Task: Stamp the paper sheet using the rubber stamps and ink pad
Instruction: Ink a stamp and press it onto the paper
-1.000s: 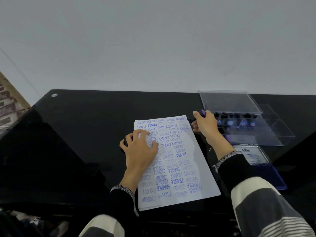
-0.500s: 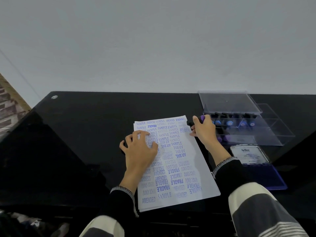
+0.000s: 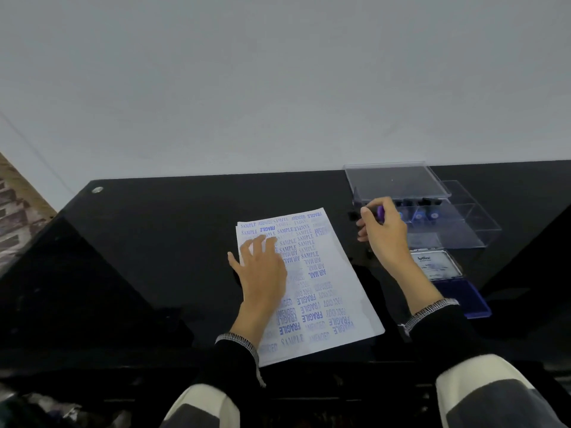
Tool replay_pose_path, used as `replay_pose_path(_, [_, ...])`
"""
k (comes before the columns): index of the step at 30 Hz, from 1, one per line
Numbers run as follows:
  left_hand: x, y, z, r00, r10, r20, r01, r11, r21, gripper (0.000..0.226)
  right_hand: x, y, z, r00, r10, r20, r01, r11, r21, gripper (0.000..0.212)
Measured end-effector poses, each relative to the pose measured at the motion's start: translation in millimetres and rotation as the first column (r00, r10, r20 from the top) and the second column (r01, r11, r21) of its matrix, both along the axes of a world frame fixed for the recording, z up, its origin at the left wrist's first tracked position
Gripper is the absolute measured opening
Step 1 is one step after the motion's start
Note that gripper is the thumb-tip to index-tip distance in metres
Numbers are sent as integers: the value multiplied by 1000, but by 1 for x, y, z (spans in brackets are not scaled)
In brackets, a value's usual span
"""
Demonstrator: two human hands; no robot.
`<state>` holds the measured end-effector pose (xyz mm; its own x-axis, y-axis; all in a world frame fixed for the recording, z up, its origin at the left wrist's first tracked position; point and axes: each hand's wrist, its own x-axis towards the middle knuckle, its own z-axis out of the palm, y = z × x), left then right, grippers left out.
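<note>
Right hand [image 3: 383,231] pinches a purple stamp [image 3: 380,212] between thumb and curled fingers, raised just in front of the clear case [image 3: 463,230]. Left hand [image 3: 262,270] lies with fingers spread and relaxed on the paper [image 3: 336,291], pressing its upper left part. Under both hands stretches the black table [image 3: 154,257]. Paper sits between the hands, tilted, covered in blue stamped words such as SAMPLE, FRAGILE and AIR MAIL. Beyond the right hand the case stands open, its lid [image 3: 397,182] raised at the back, and more stamps [image 3: 426,211] stand in a row inside. Beside the right wrist, on its outer side, lies the ink pad [image 3: 460,296], open, with its labelled lid [image 3: 435,265] toward the case.
</note>
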<state>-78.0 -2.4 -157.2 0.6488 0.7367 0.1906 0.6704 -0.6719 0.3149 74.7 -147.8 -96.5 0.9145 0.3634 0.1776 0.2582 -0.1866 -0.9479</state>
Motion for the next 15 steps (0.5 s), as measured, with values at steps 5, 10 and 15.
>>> replay_pose_path(5, [27, -52, 2, 974, -145, 173, 162, 983, -88, 30, 8, -67, -3, 991, -114, 66, 122, 982, -141, 17])
replay_pose_path(10, [40, -79, -8, 968, -245, 63, 251, 960, -123, 44, 11, -130, -9, 983, -174, 62, 184, 944, -273, 21])
replay_pose_path(15, [42, -81, -14, 968, -248, 37, 251, 961, -117, 46, 12, -149, -15, 990, -123, 75, 143, 897, -418, 24])
